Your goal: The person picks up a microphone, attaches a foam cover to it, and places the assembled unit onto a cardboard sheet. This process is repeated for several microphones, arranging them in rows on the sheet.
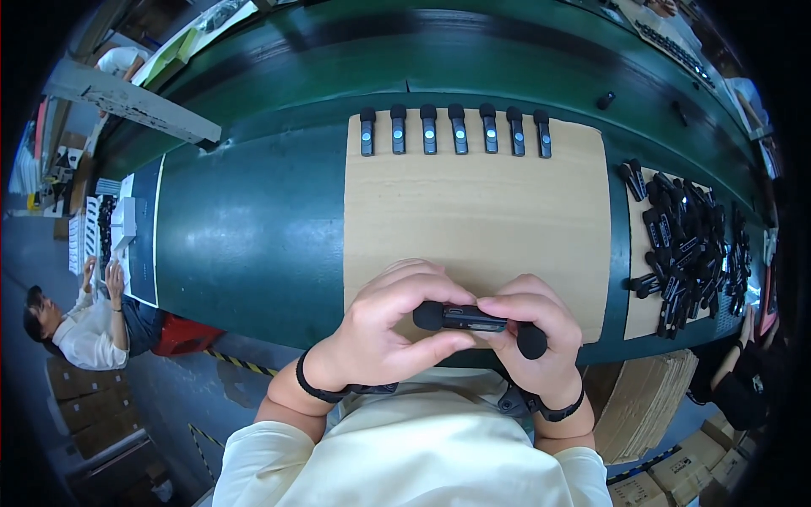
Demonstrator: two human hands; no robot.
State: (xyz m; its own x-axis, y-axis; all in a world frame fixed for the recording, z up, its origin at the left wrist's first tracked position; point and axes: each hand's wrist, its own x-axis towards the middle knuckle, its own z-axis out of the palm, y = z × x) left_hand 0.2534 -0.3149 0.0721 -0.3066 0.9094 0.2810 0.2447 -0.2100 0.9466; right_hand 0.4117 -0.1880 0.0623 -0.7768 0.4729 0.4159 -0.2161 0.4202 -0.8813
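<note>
Clock from the black clip-on microphone [473, 318], which sits between your hands above the cardboard sheet's [473, 203] near edge, lying near-horizontal. Both grips narrow, both on it: left hand [384, 317] in from 8, fingers and thumb pinching around the foam end; right hand [561, 348] in from between 4 and 5, thumb on the far end, fingers curled. One more round foam tip [531, 341] in your right hand; can't see its body. At 12: seven foam-tipped microphones [459, 133] in one row, each with one lit spot. Toward 1: two loose dark pieces [606, 100] on the green bench [245, 228]. Between 2 and 3: microphone pile [686, 245], overlapped, can't count. At 9: one co-worker [93, 338].
</note>
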